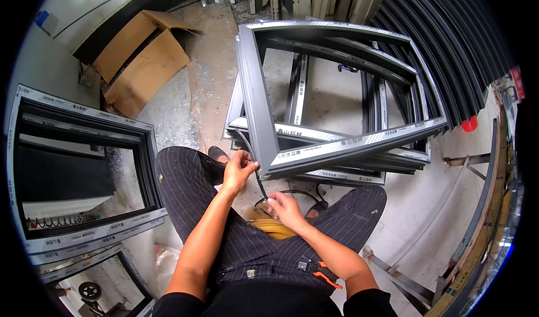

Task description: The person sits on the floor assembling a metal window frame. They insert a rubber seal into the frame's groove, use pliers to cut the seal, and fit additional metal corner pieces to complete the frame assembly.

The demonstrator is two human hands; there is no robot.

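A dark grey window frame (pixel 264 115), with printed white film along its sides, lies tilted on top of other frames in front of my knees. Along its left side runs a thin black rubber strip (pixel 261 186), which hangs past the near left corner. My left hand (pixel 238 170) pinches the strip against the frame's edge close to that corner. Lower down, my right hand (pixel 285 209) grips the hanging length between thumb and fingers. More of the strip loops on the floor between my legs, beside a yellow ribbed object (pixel 272 227).
More finished frames (pixel 84 233) lean at the left. An open cardboard box (pixel 147 64) stands at the far left. Long dark profiles (pixel 443 42) are stacked at the far right, and a metal rack (pixel 477 216) stands on the right. An orange-handled tool (pixel 327 277) rests at my waist.
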